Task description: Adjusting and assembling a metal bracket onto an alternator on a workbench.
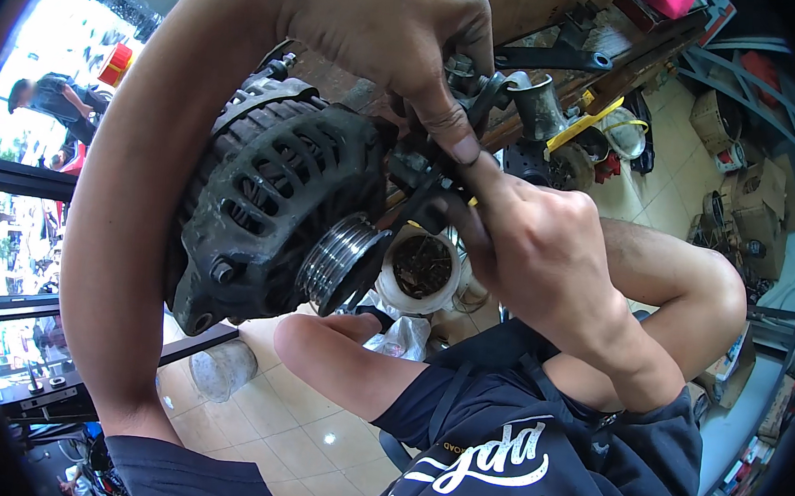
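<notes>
A dark, finned alternator (282,185) sits in front of me, with a shiny grooved pulley (346,254) on its near right side. My left arm curves around its left, and my left hand (385,35) reaches over from above. Its thumb presses down beside a small dark metal part (412,168) right of the alternator. My right hand (536,239) comes in from the right, fingers bent around that same part, nearly touching the left thumb. The fingertips of both hands are mostly hidden. Behind them stand a bolt head (463,65) and a grey metal cylinder (538,106).
A white tub (385,289) with dark bits inside stands below the hands. A dark flat bar (558,59) lies on the wooden bench (524,22). Cardboard boxes (758,204) and shelves line the right. Another person (52,109) is far off at left, beyond glass.
</notes>
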Demonstrator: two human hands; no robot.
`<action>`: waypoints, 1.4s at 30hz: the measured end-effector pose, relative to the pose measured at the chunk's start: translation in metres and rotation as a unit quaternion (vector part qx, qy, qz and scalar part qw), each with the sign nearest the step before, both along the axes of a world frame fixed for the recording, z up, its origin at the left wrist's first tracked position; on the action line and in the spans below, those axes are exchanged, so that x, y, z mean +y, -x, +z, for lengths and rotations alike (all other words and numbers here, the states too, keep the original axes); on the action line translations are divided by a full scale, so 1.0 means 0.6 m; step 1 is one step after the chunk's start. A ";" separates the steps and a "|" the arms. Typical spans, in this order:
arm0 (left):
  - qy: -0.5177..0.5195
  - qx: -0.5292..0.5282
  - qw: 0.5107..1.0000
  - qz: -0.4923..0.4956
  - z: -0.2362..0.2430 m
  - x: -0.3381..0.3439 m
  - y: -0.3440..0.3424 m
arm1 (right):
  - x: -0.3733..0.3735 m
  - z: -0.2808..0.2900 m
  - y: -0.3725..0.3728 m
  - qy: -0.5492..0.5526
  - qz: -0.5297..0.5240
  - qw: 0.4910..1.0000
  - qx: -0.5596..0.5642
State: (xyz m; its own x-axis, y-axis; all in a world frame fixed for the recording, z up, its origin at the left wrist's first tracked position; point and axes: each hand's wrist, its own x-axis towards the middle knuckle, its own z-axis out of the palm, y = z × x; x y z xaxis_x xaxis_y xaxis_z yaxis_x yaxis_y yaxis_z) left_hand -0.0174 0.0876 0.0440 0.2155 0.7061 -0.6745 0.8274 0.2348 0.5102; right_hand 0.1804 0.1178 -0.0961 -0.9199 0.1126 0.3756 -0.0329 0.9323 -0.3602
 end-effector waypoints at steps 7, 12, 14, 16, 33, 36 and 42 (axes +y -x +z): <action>0.000 -0.061 0.998 -0.002 -0.010 0.000 0.011 | -0.008 -0.023 0.014 0.046 0.014 0.999 -0.012; 0.016 -0.023 0.999 0.023 -0.007 0.002 0.005 | -0.004 0.006 0.024 0.292 0.003 0.952 -0.091; 0.032 0.001 0.999 0.026 -0.004 0.001 0.002 | -0.007 0.008 0.017 0.175 -0.013 0.982 -0.064; 0.019 0.012 0.999 0.038 0.000 -0.002 -0.004 | -0.008 0.012 0.002 0.019 -0.027 0.999 -0.001; 0.028 0.010 0.999 0.038 -0.001 0.001 -0.004 | -0.017 -0.003 0.012 0.114 -0.065 0.991 -0.030; 0.015 0.010 0.999 0.039 -0.005 -0.003 0.002 | -0.003 -0.010 0.006 0.021 -0.028 0.999 0.035; 0.026 -0.018 0.999 0.041 -0.004 -0.001 0.007 | -0.010 -0.021 0.017 -0.016 0.000 1.000 0.011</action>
State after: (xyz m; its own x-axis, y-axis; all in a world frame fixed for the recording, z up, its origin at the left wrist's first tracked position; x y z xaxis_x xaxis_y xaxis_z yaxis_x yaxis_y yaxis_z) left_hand -0.0215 0.0867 0.0415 0.1831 0.6867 -0.7035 0.7851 0.3285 0.5251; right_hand 0.1699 0.1116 -0.1085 -0.9118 0.0998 0.3984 -0.0403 0.9436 -0.3286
